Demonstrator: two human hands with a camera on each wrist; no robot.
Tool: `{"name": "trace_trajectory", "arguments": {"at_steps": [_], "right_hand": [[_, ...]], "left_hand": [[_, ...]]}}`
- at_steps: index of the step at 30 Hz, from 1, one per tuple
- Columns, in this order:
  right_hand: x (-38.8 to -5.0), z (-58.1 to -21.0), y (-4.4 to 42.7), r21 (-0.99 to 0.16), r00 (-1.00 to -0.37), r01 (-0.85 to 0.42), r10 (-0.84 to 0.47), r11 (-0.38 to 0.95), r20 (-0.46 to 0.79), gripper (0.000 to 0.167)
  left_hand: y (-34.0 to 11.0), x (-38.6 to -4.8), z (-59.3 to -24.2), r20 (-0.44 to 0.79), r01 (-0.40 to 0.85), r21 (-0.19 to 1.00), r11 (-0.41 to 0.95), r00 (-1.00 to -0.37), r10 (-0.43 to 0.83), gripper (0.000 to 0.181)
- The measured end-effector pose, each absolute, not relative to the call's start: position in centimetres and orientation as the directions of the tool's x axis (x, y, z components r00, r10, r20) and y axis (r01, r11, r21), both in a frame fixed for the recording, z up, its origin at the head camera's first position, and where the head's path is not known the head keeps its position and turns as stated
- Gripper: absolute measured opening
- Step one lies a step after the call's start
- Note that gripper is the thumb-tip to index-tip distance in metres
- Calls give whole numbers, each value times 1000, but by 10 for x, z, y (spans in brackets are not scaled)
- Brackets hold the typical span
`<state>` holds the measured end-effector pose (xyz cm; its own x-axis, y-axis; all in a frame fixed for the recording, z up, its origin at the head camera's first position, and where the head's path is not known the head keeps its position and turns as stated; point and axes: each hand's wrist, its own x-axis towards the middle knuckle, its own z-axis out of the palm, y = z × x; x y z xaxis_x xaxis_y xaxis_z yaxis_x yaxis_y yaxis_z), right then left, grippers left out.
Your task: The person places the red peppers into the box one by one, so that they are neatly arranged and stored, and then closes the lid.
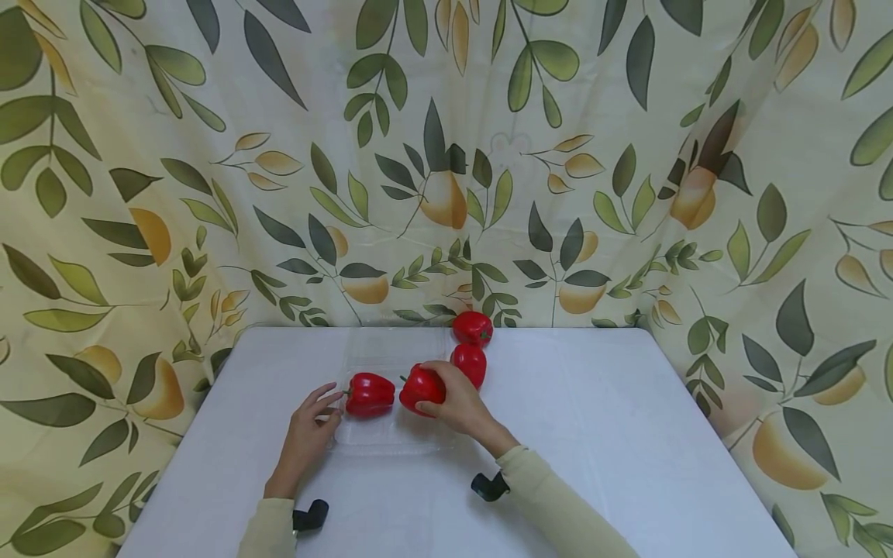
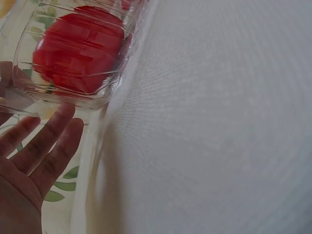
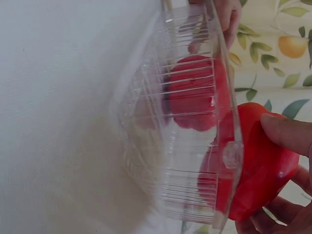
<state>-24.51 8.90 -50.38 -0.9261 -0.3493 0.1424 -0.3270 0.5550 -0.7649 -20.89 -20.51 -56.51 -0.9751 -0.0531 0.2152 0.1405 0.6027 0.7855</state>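
Note:
A clear plastic container (image 1: 377,438) with ribbed walls stands on the table, its lid (image 1: 398,341) folded back behind it. One red bell pepper (image 1: 370,395) lies inside at the left, stem toward the left hand. My right hand (image 1: 456,399) grips a second red bell pepper (image 3: 265,161) over the container's right part; in the right wrist view it is at the rim, partly above it. My left hand (image 1: 309,430) is at the container's left wall, fingers extended (image 2: 53,151) and touching or close to it; the thumb is partly hidden behind the plastic.
Two more red bell peppers, one at the back edge (image 1: 472,328) and one just in front of it (image 1: 469,364), lie right of the container. The white-covered table (image 1: 593,426) extends to both sides. A leaf-and-fruit patterned curtain (image 1: 446,155) hangs behind.

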Motion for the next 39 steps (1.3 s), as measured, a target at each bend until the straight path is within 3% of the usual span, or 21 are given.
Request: {"name": "trace_trajectory", "arguments": {"at_steps": [39], "right_hand": [[-266,-525,72,-596,-905,-379,-419,708,77,71]], "left_hand": [[-204,-209,-566,218,135,784,605,-974,-64,34]]}}
